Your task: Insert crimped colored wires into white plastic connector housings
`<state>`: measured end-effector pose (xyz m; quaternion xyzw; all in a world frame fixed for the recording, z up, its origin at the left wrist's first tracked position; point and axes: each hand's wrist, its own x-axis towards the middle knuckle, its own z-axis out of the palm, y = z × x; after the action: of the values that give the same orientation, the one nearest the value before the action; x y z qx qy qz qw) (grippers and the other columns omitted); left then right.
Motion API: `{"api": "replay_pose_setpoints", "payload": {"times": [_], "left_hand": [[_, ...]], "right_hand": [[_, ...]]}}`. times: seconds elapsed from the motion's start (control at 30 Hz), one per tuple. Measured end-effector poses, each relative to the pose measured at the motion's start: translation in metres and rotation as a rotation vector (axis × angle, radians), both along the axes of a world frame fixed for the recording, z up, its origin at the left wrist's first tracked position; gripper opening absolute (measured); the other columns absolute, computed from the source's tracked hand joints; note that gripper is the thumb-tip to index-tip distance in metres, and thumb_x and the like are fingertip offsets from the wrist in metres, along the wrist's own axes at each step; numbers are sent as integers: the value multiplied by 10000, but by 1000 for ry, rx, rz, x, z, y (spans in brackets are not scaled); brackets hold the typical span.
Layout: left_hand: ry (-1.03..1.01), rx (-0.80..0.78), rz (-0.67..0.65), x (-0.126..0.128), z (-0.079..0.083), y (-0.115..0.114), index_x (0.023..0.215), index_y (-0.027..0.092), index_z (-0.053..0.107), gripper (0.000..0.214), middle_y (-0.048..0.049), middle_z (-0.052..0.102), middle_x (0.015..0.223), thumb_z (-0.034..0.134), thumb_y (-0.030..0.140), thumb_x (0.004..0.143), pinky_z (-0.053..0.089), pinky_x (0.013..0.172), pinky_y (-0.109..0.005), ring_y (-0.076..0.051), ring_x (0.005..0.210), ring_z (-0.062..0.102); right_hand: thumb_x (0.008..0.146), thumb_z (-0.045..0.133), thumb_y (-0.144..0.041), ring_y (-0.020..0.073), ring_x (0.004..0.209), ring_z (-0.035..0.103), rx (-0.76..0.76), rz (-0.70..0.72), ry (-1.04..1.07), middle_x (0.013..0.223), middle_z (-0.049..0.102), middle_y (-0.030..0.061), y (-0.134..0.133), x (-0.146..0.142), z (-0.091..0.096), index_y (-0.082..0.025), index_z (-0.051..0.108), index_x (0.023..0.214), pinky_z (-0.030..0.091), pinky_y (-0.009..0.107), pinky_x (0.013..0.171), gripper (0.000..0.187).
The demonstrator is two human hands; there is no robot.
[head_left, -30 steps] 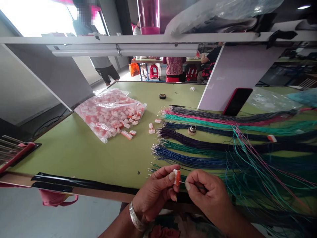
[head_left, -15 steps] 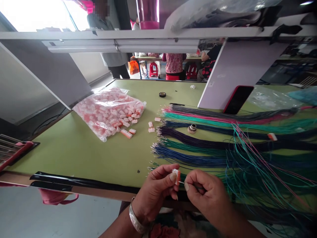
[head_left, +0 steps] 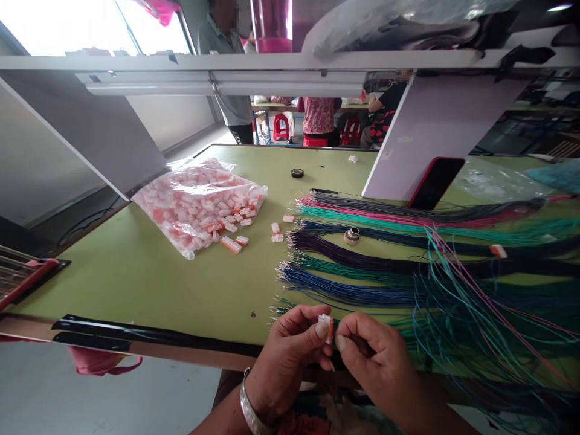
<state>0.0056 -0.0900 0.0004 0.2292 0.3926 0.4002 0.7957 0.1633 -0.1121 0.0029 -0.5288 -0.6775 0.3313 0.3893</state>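
Head view: the table (head_left: 149, 284), green-topped, spans most of the scene in front of you. Above it, the white shelf (head_left: 136, 63) runs from side to side, with a lamp (head_left: 281, 84) fixed beneath. At your right, the panel (head_left: 444, 121) stands on the table under the shelf. Wires (head_left: 348, 287) lie on the right half of the table in separate bundles, grey, pink, turquoise, dark blue and green; their metal tips point to your left. Left of these tips rests the clear bag (head_left: 194, 172), filled with white and orange connectors, its mouth facing the wires.

Your left hand (head_left: 287, 347) is over the near edge of the table, thumb and fingers gripping one connector (head_left: 330, 331). Your right hand (head_left: 380, 356) is just beside it, thumb and forefinger closed in a pinch at the connector's orange side. You cannot tell what, if anything, lies between those two fingers.

The phone (head_left: 436, 183) leans against the foot of the panel. Your bracelet (head_left: 251, 406) sits on the left wrist. The black tape (head_left: 297, 173) lies flat beyond the wires; the metal ring (head_left: 354, 232) sits among the bundles. Loose connectors (head_left: 231, 244) lie at the bag's mouth and near the wire tips.
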Motion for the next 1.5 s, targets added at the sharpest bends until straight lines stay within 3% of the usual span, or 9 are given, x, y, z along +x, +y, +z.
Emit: {"api": "replay_pose_setpoints", "payload": {"times": [0.4, 0.7, 0.8, 0.87, 1.0, 1.1, 1.33, 1.43, 1.5], "left_hand": [[4, -36, 13, 2, -1, -4, 928, 151, 681, 287, 1, 613, 663, 812, 273, 704, 479, 501, -213, -87, 528, 549], [-101, -101, 77, -8, -3, -4, 967, 151, 691, 238, -5, 606, 695, 770, 219, 754, 501, 528, -200, -89, 586, 556], [-48, -66, 87, -15, -2, -2, 987, 149, 691, 238, -8, 605, 713, 757, 217, 769, 510, 532, -210, -89, 588, 550], [-25, -48, 87, -17, -3, -1, 986, 147, 690, 237, -8, 602, 724, 756, 222, 771, 510, 529, -213, -90, 590, 549], [-11, -36, 77, -18, -6, 1, 988, 143, 686, 227, -5, 589, 733, 743, 231, 787, 505, 520, -210, -85, 592, 541], [-11, -33, 65, -18, -8, 1, 1000, 140, 679, 232, -6, 586, 740, 735, 232, 794, 506, 520, -208, -83, 593, 539], [-13, -28, 35, -19, -10, 1, 1013, 128, 670, 252, -5, 573, 714, 732, 241, 797, 501, 506, -205, -83, 583, 527], [-16, -27, 31, -19, -11, 2, 1027, 128, 666, 270, -8, 572, 732, 736, 239, 791, 499, 498, -202, -84, 587, 530], [-19, -24, 26, -19, -11, 2, 1039, 128, 662, 279, -10, 574, 745, 734, 239, 793, 498, 497, -201, -85, 592, 533]], "right_hand": [[889, 471, -148, 110, 580, 519, 24, 92, 32, 641, 556, -33, -1, -3, -4, -213, 463, 726, 400, 213, 566, 176], [938, 498, -318, 133, 627, 574, -82, 67, 12, 702, 626, -8, 6, 6, -3, -204, 584, 810, 377, 207, 490, 193], [927, 539, -349, 171, 784, 632, -27, -54, -177, 872, 685, 23, 21, 22, -2, -215, 632, 957, 390, 223, 536, 166], [922, 556, -276, 184, 811, 643, 64, -86, -421, 885, 696, 27, 33, 29, -2, -216, 654, 925, 397, 264, 653, 114], [896, 560, -124, 189, 709, 632, 124, 46, -924, 726, 666, 30, 49, 23, -2, -197, 662, 758, 299, 309, 637, 187], [860, 547, -48, 190, 666, 614, 152, 152, -1063, 722, 661, 52, 56, 10, -3, -178, 645, 727, 256, 324, 616, 210], [840, 525, -80, 187, 665, 581, 234, 219, -1009, 728, 647, 30, 61, 19, -1, -179, 581, 754, 264, 331, 645, 142], [863, 473, -99, 171, 656, 546, 301, 110, -781, 699, 594, 5, 57, 33, 2, -190, 519, 744, 290, 319, 651, 157], [883, 470, -134, 144, 620, 506, 232, 74, -564, 672, 547, -22, 51, 37, 5, -200, 481, 758, 321, 287, 627, 142]]}}
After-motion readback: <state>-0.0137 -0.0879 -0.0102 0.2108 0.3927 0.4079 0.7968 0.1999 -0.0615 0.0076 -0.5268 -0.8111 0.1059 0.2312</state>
